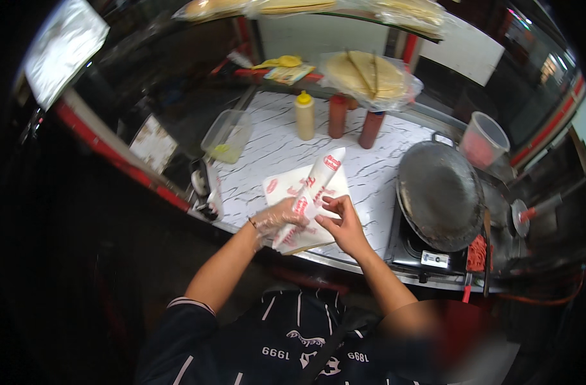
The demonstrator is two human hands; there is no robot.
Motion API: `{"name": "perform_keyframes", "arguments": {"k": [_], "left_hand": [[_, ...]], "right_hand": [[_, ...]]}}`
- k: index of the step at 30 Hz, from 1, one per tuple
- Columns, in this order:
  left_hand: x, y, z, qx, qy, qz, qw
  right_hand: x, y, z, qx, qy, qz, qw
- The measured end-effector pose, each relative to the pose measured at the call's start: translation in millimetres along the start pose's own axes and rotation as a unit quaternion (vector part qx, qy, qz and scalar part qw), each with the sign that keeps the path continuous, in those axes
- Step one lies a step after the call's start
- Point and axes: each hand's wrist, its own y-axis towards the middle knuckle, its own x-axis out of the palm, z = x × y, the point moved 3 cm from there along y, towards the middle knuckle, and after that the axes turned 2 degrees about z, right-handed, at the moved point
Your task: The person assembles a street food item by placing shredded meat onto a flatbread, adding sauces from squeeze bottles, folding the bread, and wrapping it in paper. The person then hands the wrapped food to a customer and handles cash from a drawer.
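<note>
My left hand (281,217), in a clear plastic glove, is closed around the lower part of a paper-wrapped roll (320,174). The roll is slim, white with red print, and slants up to the right with its far end folded to a point. My bare right hand (348,226) is at the roll's right side, thumb and fingers apart and curved toward the paper. Whether its fingertips touch the wrap is hard to make out. Beneath both hands lies a stack of printed wrapping paper (275,182) on the marble-patterned counter (267,122). The wrap hides what is inside.
Behind stand a cream squeeze bottle (305,117) and two red sauce bottles (337,117). A clear tub (228,133) is at left. On the right, a large dark pan (440,196) sits on a stove (403,249). Flatbreads with tongs (370,76) lie at the back.
</note>
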Motion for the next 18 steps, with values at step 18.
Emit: {"name": "perform_keyframes", "arguments": {"k": [18], "left_hand": [[-75.9, -175.1, -27.3, 0.191, -0.193, 0.195, 0.943]], "right_hand": [[214.9, 68.2, 11.4, -0.038, -0.005, -0.169, 0.985]]}}
